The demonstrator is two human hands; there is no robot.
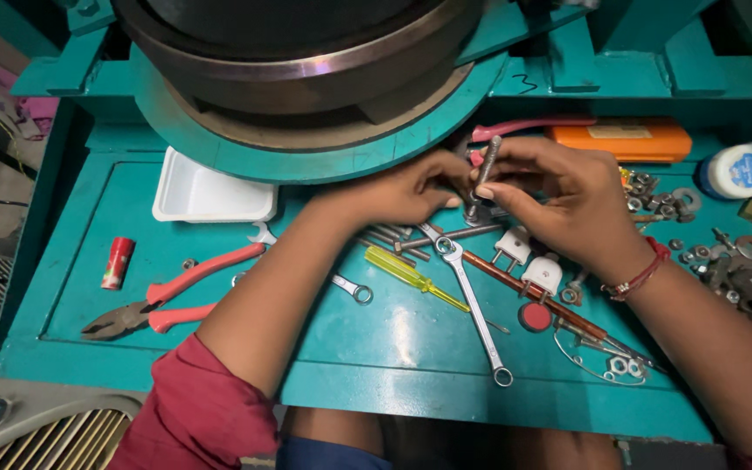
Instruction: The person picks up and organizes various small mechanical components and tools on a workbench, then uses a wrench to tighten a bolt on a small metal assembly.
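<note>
Both hands are meeting over the teal painted bench (219, 287), just under the big round steel drum (306, 61). The right hand (559, 196) is pinching a slim, dull grey metal bolt (483, 170) between thumb and fingertips, holding it nearly upright, wrist cocked with a red thread band around it. The left hand (415, 191) is curling in at the bolt's lower end, fingertips closing on something small there, possibly a nut; too hidden to tell. Below them are lying a shiny combination wrench (473, 309), a translucent yellow screwdriver (411, 277) and red-handled pliers (167, 296).
</note>
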